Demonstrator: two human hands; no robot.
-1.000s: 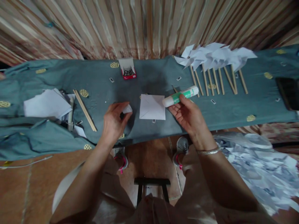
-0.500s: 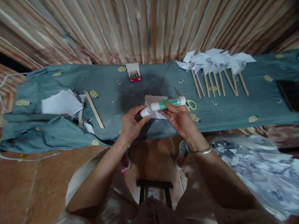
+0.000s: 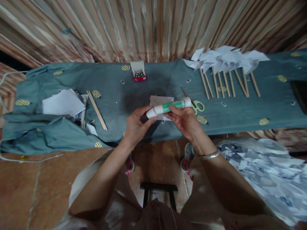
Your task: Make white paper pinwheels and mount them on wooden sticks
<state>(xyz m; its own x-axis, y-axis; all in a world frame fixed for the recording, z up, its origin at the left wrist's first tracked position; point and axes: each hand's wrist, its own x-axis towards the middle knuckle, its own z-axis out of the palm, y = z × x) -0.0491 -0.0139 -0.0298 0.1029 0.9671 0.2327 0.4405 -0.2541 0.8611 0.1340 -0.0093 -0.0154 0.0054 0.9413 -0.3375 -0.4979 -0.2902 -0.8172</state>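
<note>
My right hand (image 3: 185, 121) is closed round the body of a white and green glue stick (image 3: 176, 105). Thumb and fingers of my left hand (image 3: 137, 124) pinch its white cap (image 3: 151, 112), which sits against the end of the stick. Whether the cap is fully pressed on I cannot tell. Beneath the glue stick a piece of white paper (image 3: 158, 100) with crease lines lies on the cloth, partly covered. Scissors with pale green handles (image 3: 199, 105) lie just right of the glue stick, their blades pointing away from me.
Paper pinwheels on wooden sticks (image 3: 225, 60) lie in a row at the back right. A red and white box of metal pins (image 3: 139, 76) stands at the back. Paper sheets (image 3: 62, 104) and loose sticks (image 3: 97, 110) lie left. A bag of paper pieces (image 3: 266, 172) stands low right.
My left hand has brought the cap against the glue stick's end, closing the gap between them. The view has shifted slightly.
</note>
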